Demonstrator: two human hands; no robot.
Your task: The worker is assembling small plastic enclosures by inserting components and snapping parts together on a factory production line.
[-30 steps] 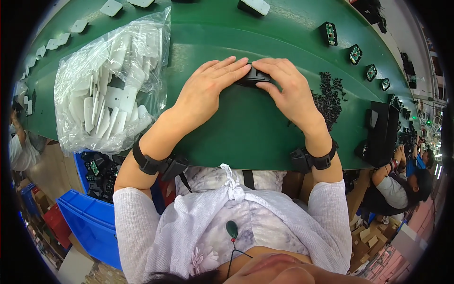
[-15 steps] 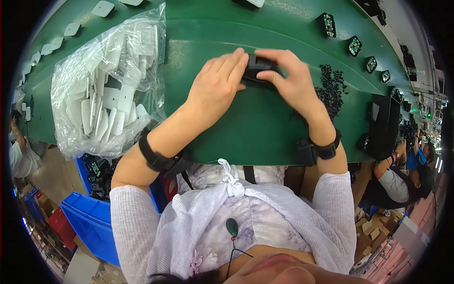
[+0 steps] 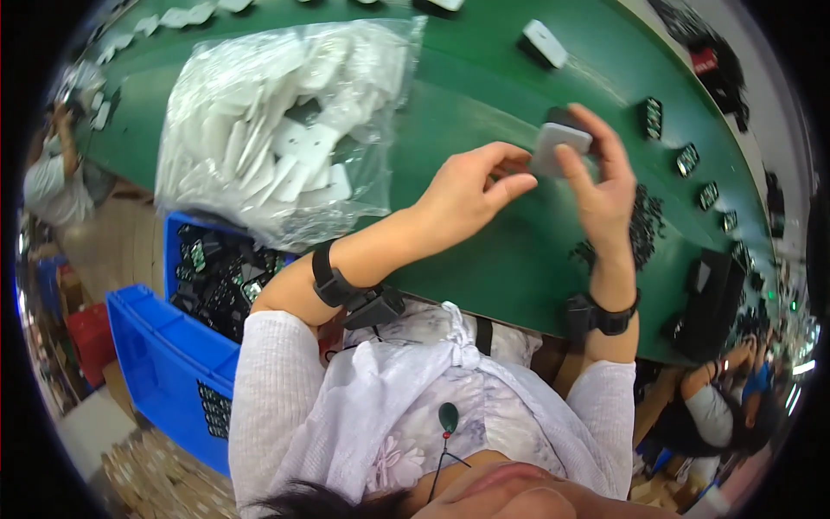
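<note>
My right hand (image 3: 601, 186) grips a small black box with a pale cover plate (image 3: 565, 137) on its face, thumb on the plate and fingers behind. Motion smears the plate's lower edge. Just left of it, my left hand (image 3: 475, 186) is bent, thumb and index finger apart, with nothing visible between them. A clear plastic bag (image 3: 372, 186) full of white plates (image 3: 304, 143) lies on the table left of my left hand. Tiny black parts (image 3: 644, 229) are heaped beside my right wrist.
On the green table (image 3: 484, 86), a white-topped black box (image 3: 545, 43) stands beyond my hands. Black housings with circuit boards (image 3: 653, 118) line the right. Below the bag sits a blue bin (image 3: 169, 251) of housings; another blue bin (image 3: 130, 329) is nearer. Other people sit at both sides.
The black box has moved right in my right hand, and its pale plate now shows. My left hand has come off it. The whole view has shifted, bringing the bag further right.
</note>
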